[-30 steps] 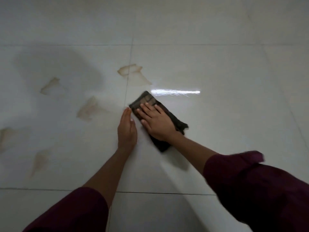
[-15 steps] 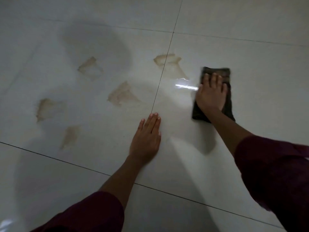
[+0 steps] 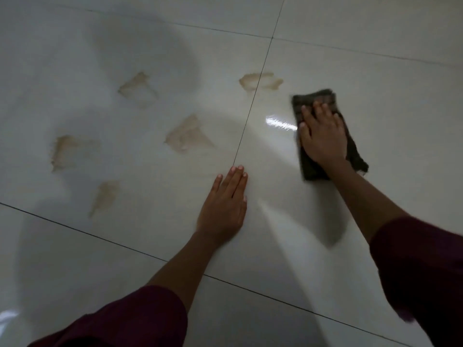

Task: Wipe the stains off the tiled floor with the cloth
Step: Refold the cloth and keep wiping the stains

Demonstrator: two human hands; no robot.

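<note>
While the left hand lies flat on the tiled floor, the right hand, its grip spread wide, presses the dark cloth just right of the nearest brown stain.

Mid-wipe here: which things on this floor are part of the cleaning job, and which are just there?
Part of the job:
cloth, flat under the right hand
five brown stains, nearest one straddling the grout line
tiled floor

Just there:
left hand, flat on the tile as a prop
light glare beside the cloth
</note>
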